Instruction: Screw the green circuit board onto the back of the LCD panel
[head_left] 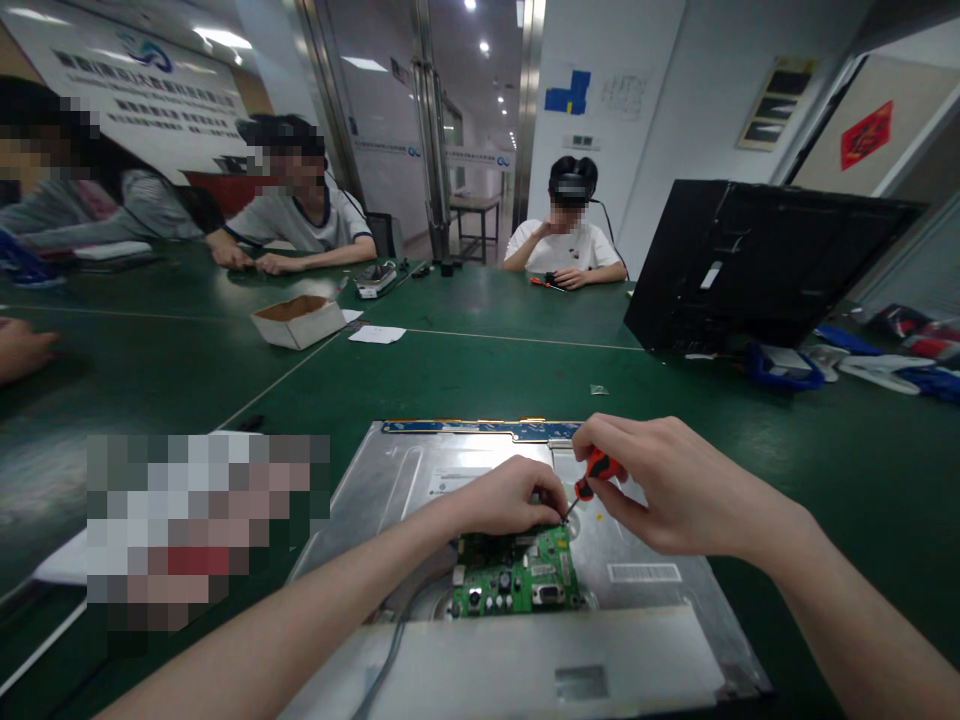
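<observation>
My right hand (675,485) grips the red and black handle of a small screwdriver (600,466), its thin shaft slanting down to the left. The tip meets the upper right corner of a green circuit board (517,580). My left hand (510,497) reaches over the board's far edge, thumb and forefinger pinched right at the screwdriver tip; what they hold, if anything, is too small to make out. Under the board lies the silver metal back of a display panel (367,500), with a blue circuit strip (450,427) along its far edge. A grey cable (390,650) runs from the board toward me.
A black monitor or TV casing (757,260) stands at the right, blue-handled tools (784,368) beside it. An open white box (300,325) and paper (377,334) lie farther left on the green table (487,360). Several people sit around; one person's hand (22,350) shows at left.
</observation>
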